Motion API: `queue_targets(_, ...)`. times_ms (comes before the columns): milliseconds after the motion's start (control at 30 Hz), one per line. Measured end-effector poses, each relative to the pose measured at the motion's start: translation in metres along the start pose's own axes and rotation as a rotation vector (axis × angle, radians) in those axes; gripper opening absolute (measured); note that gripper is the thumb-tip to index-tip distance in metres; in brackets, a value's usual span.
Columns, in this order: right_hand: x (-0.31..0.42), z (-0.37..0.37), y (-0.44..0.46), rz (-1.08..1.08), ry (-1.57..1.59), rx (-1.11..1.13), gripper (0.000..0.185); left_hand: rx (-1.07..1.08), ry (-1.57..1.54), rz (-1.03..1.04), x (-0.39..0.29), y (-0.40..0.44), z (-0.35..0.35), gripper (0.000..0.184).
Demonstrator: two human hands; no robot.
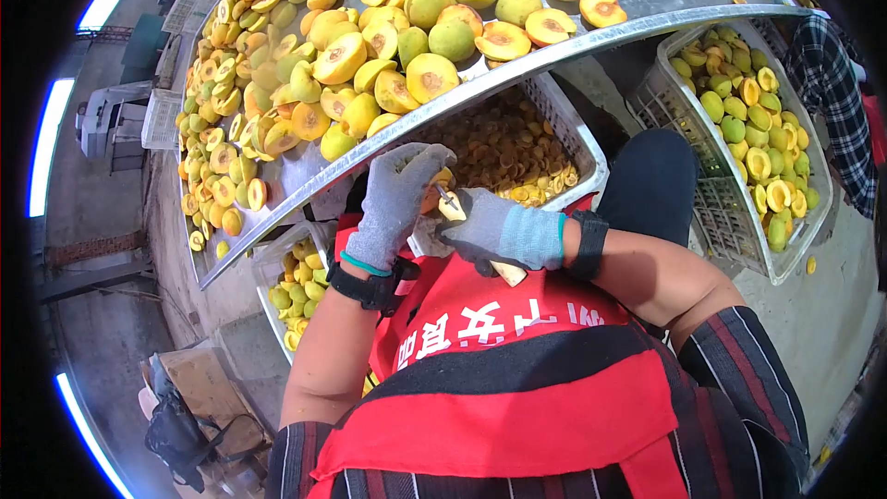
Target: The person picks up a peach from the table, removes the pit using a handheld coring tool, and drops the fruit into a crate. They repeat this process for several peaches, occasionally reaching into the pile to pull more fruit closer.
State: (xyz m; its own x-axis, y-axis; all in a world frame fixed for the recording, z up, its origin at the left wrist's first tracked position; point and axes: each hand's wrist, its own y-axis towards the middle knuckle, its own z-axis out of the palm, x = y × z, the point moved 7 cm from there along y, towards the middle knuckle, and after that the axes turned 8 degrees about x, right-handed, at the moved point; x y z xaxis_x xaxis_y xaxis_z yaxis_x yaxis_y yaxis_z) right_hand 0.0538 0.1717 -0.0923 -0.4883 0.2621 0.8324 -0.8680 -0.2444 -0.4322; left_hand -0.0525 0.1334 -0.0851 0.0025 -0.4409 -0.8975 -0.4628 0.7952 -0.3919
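My left hand (pixel 395 199), in a grey glove, is closed around a yellow peach half (pixel 438 188), which its fingers partly hide. In my right hand (pixel 508 229), also gloved, is a small pitting knife with a pale handle (pixel 451 206). Its short metal tip meets the peach half, and the handle's other end shows below my palm. Both hands are over my red apron (pixel 490 310), just in front of the metal table's edge (pixel 370 150). Under them stands a crate (pixel 591 166) of brownish-orange scraps and cut pieces.
Many halved peaches (pixel 337 57) are heaped on the metal table. A crate of green-yellow halves (pixel 771 263) stands at the right, and another crate (pixel 277 319) sits at lower left. A person's checked sleeve (pixel 832 102) shows at far right. Bags (pixel 180 434) lie at lower left.
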Motion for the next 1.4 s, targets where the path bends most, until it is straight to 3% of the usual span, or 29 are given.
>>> queue_targets(33, 0.002, 0.001, 0.000, -0.001, -0.001, 0.001, 0.022, -0.002, 0.000, 0.000, 0.004, 0.002, -0.002, 0.026)
queue_targets(100, 0.004, -0.002, 0.000, 0.025, -0.004, -0.044, 0.020, -0.032, 0.637, 0.550, -0.032, -0.007, 0.007, 0.027)
queue_targets(133, 0.002, -0.005, 0.001, 0.026, -0.003, -0.045, 0.020, -0.142, -0.122, 0.150, -0.003, -0.003, -0.001, 0.017)
queue_targets(167, -0.001, -0.005, 0.006, -0.006, 0.016, 0.040, 0.019, -0.140, -0.124, 0.152, -0.002, -0.003, 0.008, 0.017)
queue_targets(233, -0.018, -0.003, 0.018, -0.034, 0.038, 0.125, 0.018, -0.285, -0.132, 0.382, -0.010, -0.010, 0.007, 0.018)
queue_targets(300, -0.011, -0.002, 0.026, -0.383, -0.352, 0.107, 0.018, -0.277, -0.128, 0.415, -0.011, -0.009, 0.007, 0.018)
queue_targets(333, -0.003, -0.007, 0.006, -0.003, -0.098, -0.008, 0.018, -0.233, -0.052, 0.396, -0.012, -0.007, 0.007, 0.022)
queue_targets(400, 0.009, -0.006, -0.002, -0.015, -0.128, -0.021, 0.016, -0.187, 0.026, 0.374, -0.014, -0.005, 0.004, 0.027)
queue_targets(467, 0.010, -0.005, -0.003, -0.021, -0.161, -0.029, 0.016, -0.088, 0.008, 0.143, -0.004, 0.002, 0.005, 0.028)
queue_targets(500, 0.010, -0.004, -0.003, -0.029, -0.117, -0.005, 0.016, -0.089, 0.009, 0.145, -0.003, 0.001, 0.008, 0.028)
queue_targets(567, 0.009, -0.004, -0.001, -0.040, -0.069, 0.017, 0.017, -0.255, -0.178, 0.400, -0.011, -0.009, 0.006, 0.022)
queue_targets(633, 0.004, 0.000, 0.000, -0.042, -0.017, 0.137, 0.017, -0.298, -0.093, 0.400, -0.011, -0.015, 0.009, 0.023)
queue_targets(700, 0.009, 0.000, -0.005, -0.075, -0.072, 0.055, 0.017, -0.305, -0.105, 0.433, -0.011, -0.017, 0.012, 0.020)
queue_targets(733, 0.014, -0.003, -0.007, -0.110, -0.128, -0.024, 0.018, -0.304, -0.106, 0.434, -0.013, -0.016, 0.010, 0.020)
queue_targets(800, 0.008, -0.009, -0.004, -0.071, -0.202, -0.071, 0.017, -0.212, -0.006, 0.205, -0.007, -0.005, 0.009, 0.027)
queue_targets(867, 0.004, -0.012, -0.003, -0.030, -0.275, -0.117, 0.017, -0.181, -0.006, 0.209, 0.000, -0.003, 0.010, 0.026)
queue_targets(967, 0.001, -0.010, -0.001, -0.060, -0.131, -0.082, 0.017, -0.192, -0.022, 0.245, -0.003, -0.003, 0.013, 0.026)
queue_targets(1033, -0.013, -0.004, 0.004, 0.010, 0.078, 0.164, 0.020, -0.200, -0.185, 0.267, -0.007, -0.005, 0.014, 0.027)
queue_targets(1067, 0.006, 0.000, 0.000, -0.272, -0.476, 0.198, 0.019, -0.199, -0.184, 0.268, -0.012, -0.006, 0.011, 0.027)
queue_targets(1100, 0.006, 0.001, 0.000, -0.272, -0.476, 0.198, 0.019, -0.122, -0.054, 0.227, -0.017, -0.004, 0.012, 0.027)
queue_targets(1167, 0.010, -0.007, -0.007, -0.060, -0.168, 0.006, 0.017, -0.047, 0.079, 0.189, -0.023, 0.003, 0.008, 0.027)
queue_targets(1233, 0.016, -0.006, -0.014, -0.050, -0.143, -0.039, 0.017, 0.130, 0.233, 0.053, -0.017, 0.011, 0.014, 0.028)
queue_targets(1300, 0.013, -0.006, -0.014, -0.056, -0.123, -0.048, 0.017, 0.129, 0.268, 0.014, -0.014, 0.010, 0.017, 0.027)
queue_targets(1400, 0.001, -0.002, 0.002, -0.180, -0.120, 0.115, 0.018, -0.169, -0.086, 0.267, -0.001, 0.004, 0.012, 0.027)
